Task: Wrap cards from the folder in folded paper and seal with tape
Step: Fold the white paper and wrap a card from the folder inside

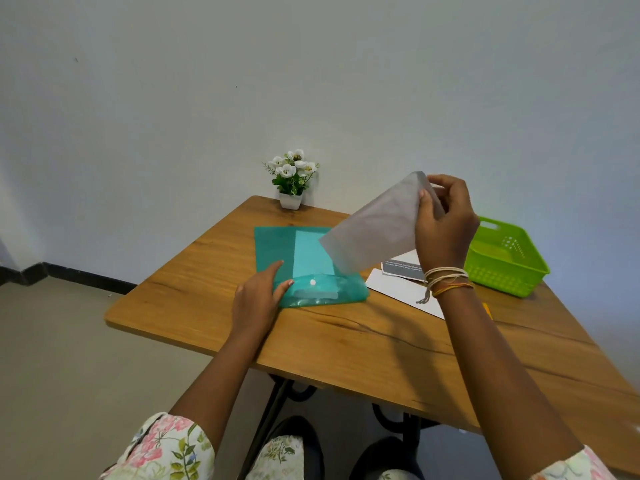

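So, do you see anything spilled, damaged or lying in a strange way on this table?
Nothing stands out. The teal folder lies flat under the left hand, the right hand holds a grey sheet above it, white papers lie beside the green basket, and the flower pot stands upright.

The right hand [445, 223] holds a grey sheet [374, 230] raised above the table [346, 341]; the left hand [258, 296] presses flat on the teal folder [273, 251].
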Available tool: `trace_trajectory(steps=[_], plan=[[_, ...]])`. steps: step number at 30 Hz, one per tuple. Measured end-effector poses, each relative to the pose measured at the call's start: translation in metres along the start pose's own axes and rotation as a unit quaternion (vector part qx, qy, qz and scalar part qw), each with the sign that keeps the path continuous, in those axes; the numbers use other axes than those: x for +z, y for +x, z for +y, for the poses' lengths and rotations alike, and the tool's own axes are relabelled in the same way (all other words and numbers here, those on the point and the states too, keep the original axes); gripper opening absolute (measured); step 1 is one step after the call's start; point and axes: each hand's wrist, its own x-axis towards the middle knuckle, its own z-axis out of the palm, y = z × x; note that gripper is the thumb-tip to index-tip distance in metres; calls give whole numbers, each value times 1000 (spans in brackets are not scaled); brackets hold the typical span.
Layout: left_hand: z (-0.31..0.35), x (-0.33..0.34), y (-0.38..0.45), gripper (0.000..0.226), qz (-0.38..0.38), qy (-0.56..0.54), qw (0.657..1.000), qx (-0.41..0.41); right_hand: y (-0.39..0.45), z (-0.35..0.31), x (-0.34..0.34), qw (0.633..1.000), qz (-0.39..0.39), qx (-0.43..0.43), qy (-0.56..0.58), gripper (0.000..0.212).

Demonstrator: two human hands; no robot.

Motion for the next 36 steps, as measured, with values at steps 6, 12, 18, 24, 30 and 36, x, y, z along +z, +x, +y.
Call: trace_trajectory(steps=[6, 12, 18, 24, 30, 36], plan=[[4, 4, -2, 46, 8, 76, 989, 128, -34, 11, 3, 994, -106, 8, 2, 31], [2, 6, -3, 50, -73, 109, 983, 130, -56, 21, 6, 980, -198, -13, -5, 29], [3, 9, -2, 52, -83, 159, 984, 19, -69, 33, 6, 988, -133, -56, -58, 17], [2, 10, 2, 60, -68, 183, 975, -108, -113, 53, 2, 949, -309, 30, -44, 26], [3, 12, 5, 65, -61, 153, 974, -155, -139, 76, 8, 892, -422, 72, -147, 31], [27, 17, 2, 29, 53, -58, 996, 30, -141, 77, 23, 845, -498, 27, -192, 44]])
